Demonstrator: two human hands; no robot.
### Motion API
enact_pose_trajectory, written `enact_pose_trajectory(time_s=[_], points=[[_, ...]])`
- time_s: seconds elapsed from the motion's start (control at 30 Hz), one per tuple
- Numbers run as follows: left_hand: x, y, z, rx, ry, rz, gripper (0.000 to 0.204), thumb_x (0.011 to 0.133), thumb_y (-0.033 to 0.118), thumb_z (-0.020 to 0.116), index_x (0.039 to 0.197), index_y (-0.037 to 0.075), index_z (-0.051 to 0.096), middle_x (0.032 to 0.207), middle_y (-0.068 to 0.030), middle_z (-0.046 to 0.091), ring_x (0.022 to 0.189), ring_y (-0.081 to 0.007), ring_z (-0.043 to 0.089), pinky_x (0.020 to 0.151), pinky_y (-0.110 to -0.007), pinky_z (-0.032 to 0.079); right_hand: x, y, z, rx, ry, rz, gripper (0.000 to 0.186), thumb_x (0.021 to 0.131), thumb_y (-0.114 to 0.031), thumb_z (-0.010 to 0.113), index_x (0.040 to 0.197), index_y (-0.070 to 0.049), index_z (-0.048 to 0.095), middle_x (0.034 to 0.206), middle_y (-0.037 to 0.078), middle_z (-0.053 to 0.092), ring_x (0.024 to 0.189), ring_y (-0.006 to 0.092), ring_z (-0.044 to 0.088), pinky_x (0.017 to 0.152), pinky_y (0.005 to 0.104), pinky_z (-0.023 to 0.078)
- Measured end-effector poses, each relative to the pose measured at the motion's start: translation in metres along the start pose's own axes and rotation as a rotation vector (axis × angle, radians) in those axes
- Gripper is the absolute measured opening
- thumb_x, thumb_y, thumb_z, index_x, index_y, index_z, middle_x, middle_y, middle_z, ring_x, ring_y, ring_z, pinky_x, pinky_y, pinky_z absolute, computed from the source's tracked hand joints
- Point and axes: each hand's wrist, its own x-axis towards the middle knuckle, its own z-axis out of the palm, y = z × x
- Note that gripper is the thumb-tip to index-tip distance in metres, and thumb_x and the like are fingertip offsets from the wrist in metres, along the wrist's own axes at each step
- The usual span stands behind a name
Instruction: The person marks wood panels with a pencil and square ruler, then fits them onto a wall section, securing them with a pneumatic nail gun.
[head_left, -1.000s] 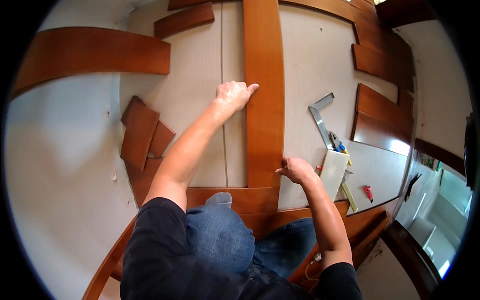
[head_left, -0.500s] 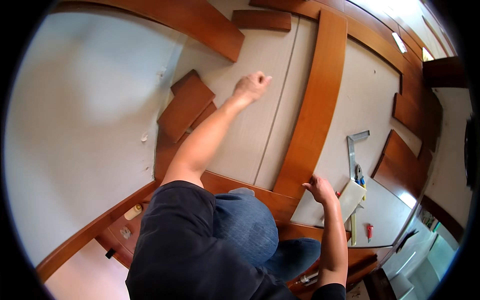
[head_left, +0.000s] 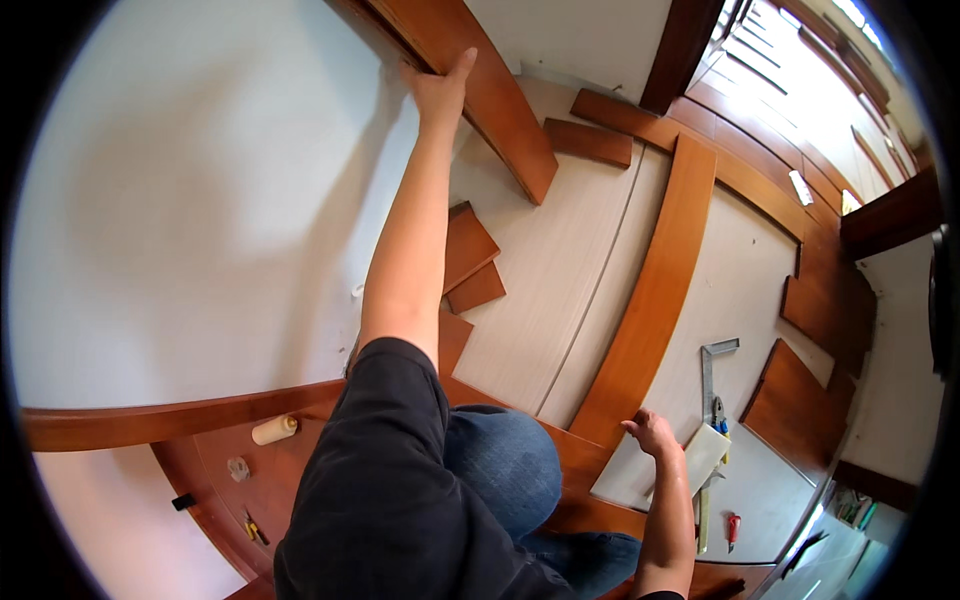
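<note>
At the top, my left hand (head_left: pixel 440 95) grips the edge of a long reddish-brown wooden plank (head_left: pixel 505 125) leaning by the pale wall, thumb on its face and fingers mostly hidden behind. My right hand (head_left: pixel 654 434) is low beside the near end of a floorboard (head_left: pixel 650 315) that lies lengthwise on the pale floor. Its fingers are curled down and the thumb sticks out to the left; whatever is under them is hidden. Just right of it lie a pale rectangular block (head_left: pixel 706 452), pliers (head_left: pixel 719 412) and a metal square (head_left: pixel 708 370).
Short board offcuts (head_left: pixel 470 248) lie along the wall at left. More cut boards (head_left: pixel 797 405) rest at the right. A red utility knife (head_left: pixel 733 531) is near the right front. A cream bottle (head_left: pixel 275 430) and tape roll (head_left: pixel 238 468) sit at lower left. A doorway post (head_left: pixel 685 55) stands at the back.
My left hand has reached forward and left from above the bare floor and taken hold of the leaning plank. My view has shifted left and ahead. The right hand stays by the floorboard's end.
</note>
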Motion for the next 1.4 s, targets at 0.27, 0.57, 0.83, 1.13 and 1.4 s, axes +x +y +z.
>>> enact_pose_trajectory(time_s=[0.27, 0.57, 0.83, 1.13, 1.4], points=[[-0.031, 0.032, 0.028, -0.071, -0.072, -0.027, 0.075, 0.084, 0.025, 0.086, 0.134, -0.01, 0.041, 0.13, -0.0249, 0.061, 0.115, -0.0324, 0.063, 0.099, -0.04, 0.051, -0.007, 0.009, 0.001, 0.028, 0.035, 0.031, 0.049, 0.093, -0.048, 0.074, 0.114, -0.004, 0.072, 0.109, 0.019, 0.075, 0.104, 0.0372, 0.07, 0.089, 0.0459, 0.055], [-0.153, 0.107, -0.005, -0.169, -0.543, 0.026, 0.065, 0.086, 0.022, 0.085, 0.132, -0.003, 0.047, 0.122, -0.0153, 0.065, 0.109, -0.0227, 0.064, 0.094, -0.036, 0.053, -0.01, 0.009, 0.031, 0.063, 0.225, 0.05, 0.046, 0.093, -0.044, 0.075, 0.11, -0.002, 0.07, 0.102, 0.019, 0.074, 0.096, 0.0338, 0.071, 0.084, 0.0428, 0.056], [-0.215, 0.167, -0.06, -0.313, -0.757, -0.051, 0.049, 0.088, 0.024, 0.083, 0.124, -0.002, 0.061, 0.118, -0.0117, 0.069, 0.106, -0.0229, 0.066, 0.093, -0.038, 0.053, -0.054, 0.023, 0.089, 0.352, 0.564, 0.045, 0.051, 0.091, -0.03, 0.077, 0.125, 0.004, 0.061, 0.109, 0.023, 0.07, 0.101, 0.0364, 0.068, 0.09, 0.0431, 0.055], [-0.266, 0.169, -0.08, -0.204, -0.837, 0.009, 0.062, 0.083, 0.018, 0.088, 0.124, 0.002, 0.044, 0.115, -0.0139, 0.063, 0.103, -0.0218, 0.065, 0.087, -0.036, 0.054, -0.141, -0.157, -0.078, 0.679, 0.951, -0.488, 0.043, 0.1, -0.027, 0.067, 0.133, -0.002, 0.057, 0.12, 0.02, 0.063, 0.11, 0.0307, 0.063, 0.098, 0.0396, 0.05], [-0.279, 0.183, -0.09, -0.093, -0.855, -0.011, 0.071, 0.082, 0.016, 0.088, 0.13, 0.0, 0.039, 0.117, -0.0166, 0.06, 0.11, -0.0241, 0.062, 0.096, -0.039, 0.05, -0.24, -0.29, -0.195, 0.706, 1.039, -0.945, 0.051, 0.106, -0.023, 0.06, 0.15, -0.004, 0.043, 0.139, 0.013, 0.058, 0.128, 0.0221, 0.055, 0.109, 0.0359, 0.044]])
